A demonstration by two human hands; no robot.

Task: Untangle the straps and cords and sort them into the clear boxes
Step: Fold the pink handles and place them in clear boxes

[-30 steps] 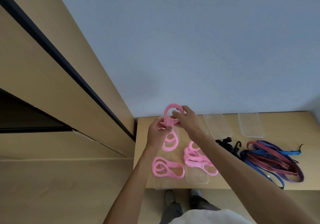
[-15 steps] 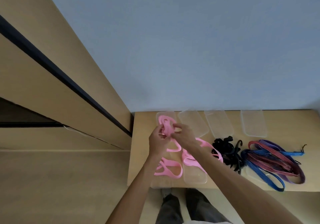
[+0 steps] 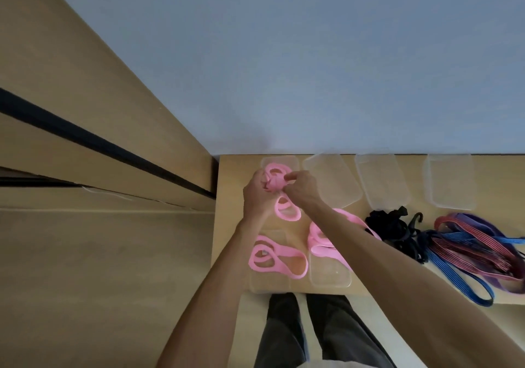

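Note:
Both hands hold one pink strap point(image 3: 277, 181) above the far left clear box point(image 3: 295, 160). My left hand point(image 3: 257, 194) grips its left side and my right hand point(image 3: 302, 187) pinches its bunched middle; a loop of it point(image 3: 287, 211) hangs below. A second pink strap point(image 3: 277, 258) lies in a near clear box point(image 3: 267, 288). A third pink strap point(image 3: 322, 238) lies over another near clear box point(image 3: 331, 278), partly hidden by my right forearm.
Three more clear boxes point(image 3: 332, 180), point(image 3: 382, 180), point(image 3: 450, 181) stand along the back of the wooden table point(image 3: 233, 185). A black cord tangle point(image 3: 392, 225) and a heap of blue, red and purple bungee cords point(image 3: 477, 248) lie at the right. A wooden cabinet stands left.
Both hands have lowered the pink strap from above the table down over the far left box and bunched it. The camera has tilted, so the table sits higher in view.

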